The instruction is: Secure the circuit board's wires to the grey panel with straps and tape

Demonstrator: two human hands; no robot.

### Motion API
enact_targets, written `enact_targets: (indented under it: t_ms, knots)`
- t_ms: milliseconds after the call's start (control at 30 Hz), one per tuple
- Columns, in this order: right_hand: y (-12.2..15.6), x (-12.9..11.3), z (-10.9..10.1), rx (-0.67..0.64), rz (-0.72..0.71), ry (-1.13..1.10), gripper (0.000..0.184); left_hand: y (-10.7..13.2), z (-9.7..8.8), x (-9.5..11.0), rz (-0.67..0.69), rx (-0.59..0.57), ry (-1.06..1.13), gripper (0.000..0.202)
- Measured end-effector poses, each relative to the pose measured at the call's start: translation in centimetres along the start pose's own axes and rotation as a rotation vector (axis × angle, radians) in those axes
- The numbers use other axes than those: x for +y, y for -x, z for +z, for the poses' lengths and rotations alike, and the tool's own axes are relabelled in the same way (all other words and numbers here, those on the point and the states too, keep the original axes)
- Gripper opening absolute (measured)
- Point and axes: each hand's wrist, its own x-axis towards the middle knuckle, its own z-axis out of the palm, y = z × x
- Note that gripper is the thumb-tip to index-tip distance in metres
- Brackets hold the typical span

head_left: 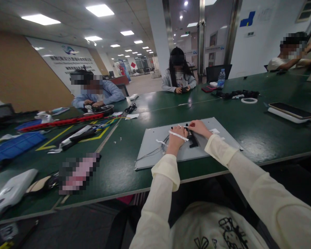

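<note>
- Midway, I'd guess: black part (193,141) sat on the grey board (147,147).
- My left hand (178,140) curled over it, right hand (198,128) bunched near its far end; honestly couldn't tell what either gripped.
- White scrap (161,142) already by the cables (152,154); the white strip (178,135) across my left hand looked unused.

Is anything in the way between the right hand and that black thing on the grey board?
No, nothing visible is. The right hand is at the upper end of the black thing on the grey board. The left hand is just beside it. Whether any fingers touch it is too small to tell.
</note>
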Motion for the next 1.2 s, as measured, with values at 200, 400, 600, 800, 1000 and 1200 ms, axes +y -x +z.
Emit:
enact_targets:
  t_ms: [200,400,600,800,1000,1200]
  knots:
    - [0.2,-0.3,0.0,0.018,0.051,0.014,0.019,0.1,-0.1,0.0,0.014,-0.002,0.01,0.036]
    - [0.2,-0.3,-0.4,0.02,0.046,0.059,0.019,0.1,-0.4,0.1,-0.004,-0.017,0.024,0.036]
    - [1.0,-0.9,-1.3,0.005,-0.113,0.195,0.019,0.0,-0.1,0.0,0.002,-0.004,0.024,0.037]
    - [1.3,-1.4,-1.9,0.116,-0.086,0.072,0.021,0.0,-0.1,0.2,-0.034,-0.01,0.027,0.037]
    - [1.7,-2.0,-2.6,0.092,-0.176,-0.019,0.022,0.0,-0.7,-0.3,-0.155,0.137,0.112,0.046]
    - [2.3,-3.3,-3.0,-0.011,-0.25,-0.147,0.021,-0.1,-1.2,-1.3,-0.14,0.174,0.173,0.038]
